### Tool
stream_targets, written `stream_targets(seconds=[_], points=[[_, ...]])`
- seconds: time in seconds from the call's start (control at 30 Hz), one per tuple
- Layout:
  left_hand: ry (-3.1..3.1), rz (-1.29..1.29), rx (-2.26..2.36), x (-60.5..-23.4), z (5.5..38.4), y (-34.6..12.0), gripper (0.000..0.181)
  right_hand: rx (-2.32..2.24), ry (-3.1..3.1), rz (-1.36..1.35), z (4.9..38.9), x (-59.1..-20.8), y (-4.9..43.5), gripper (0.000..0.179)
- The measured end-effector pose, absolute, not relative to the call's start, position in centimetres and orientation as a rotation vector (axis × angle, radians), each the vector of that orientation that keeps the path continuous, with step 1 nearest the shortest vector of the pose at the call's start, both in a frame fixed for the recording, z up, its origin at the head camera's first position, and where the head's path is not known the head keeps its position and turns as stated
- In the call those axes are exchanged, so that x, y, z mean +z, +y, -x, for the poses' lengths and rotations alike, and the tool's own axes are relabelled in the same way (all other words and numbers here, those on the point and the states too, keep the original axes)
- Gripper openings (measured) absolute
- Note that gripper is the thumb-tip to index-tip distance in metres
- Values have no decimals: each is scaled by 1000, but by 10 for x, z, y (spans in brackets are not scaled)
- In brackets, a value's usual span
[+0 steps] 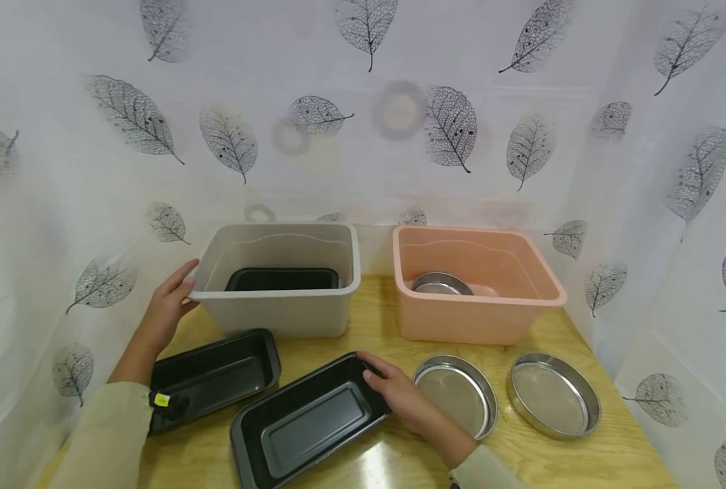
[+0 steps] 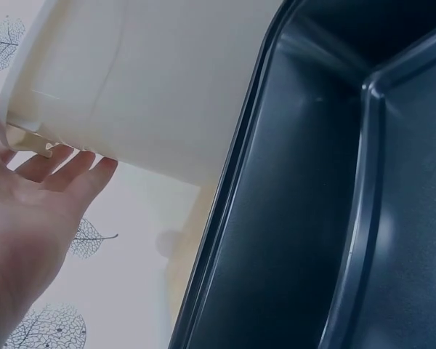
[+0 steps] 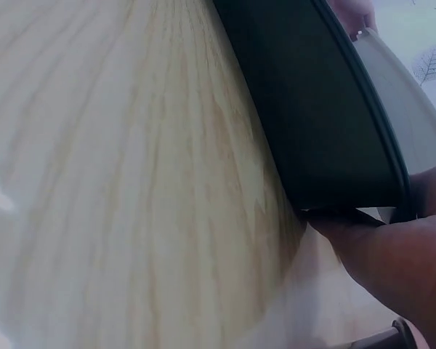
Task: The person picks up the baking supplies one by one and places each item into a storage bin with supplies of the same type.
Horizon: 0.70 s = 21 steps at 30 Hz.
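At the left end of a light grey plastic bin, my left hand grips the rim, its fingertips under the lip in the left wrist view. My right hand holds a black rectangular loaf pan by its far right corner, thumb over the rim. The right wrist view shows that pan's outer side close over the wooden table. A second black loaf pan lies under my left forearm, in front of the grey bin. Inside the bin sits another dark pan.
To the right stands a pink bin with a round metal pan in it. Two more round pans, the nearer-middle one and the right one, lie on the wooden table. A leaf-print curtain hangs behind and at both sides.
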<state>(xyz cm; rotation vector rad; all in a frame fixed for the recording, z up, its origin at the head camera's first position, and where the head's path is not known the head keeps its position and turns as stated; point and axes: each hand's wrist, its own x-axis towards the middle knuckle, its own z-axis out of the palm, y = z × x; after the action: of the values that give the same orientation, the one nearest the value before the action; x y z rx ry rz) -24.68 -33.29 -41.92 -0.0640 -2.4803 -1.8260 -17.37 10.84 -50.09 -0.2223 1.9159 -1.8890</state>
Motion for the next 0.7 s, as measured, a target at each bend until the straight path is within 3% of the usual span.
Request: stream_targets(seconds=[0.7], points=[[-2452,78,-1882,-420,245,-334,66,-1910,1848,205,170,-483,115,48]])
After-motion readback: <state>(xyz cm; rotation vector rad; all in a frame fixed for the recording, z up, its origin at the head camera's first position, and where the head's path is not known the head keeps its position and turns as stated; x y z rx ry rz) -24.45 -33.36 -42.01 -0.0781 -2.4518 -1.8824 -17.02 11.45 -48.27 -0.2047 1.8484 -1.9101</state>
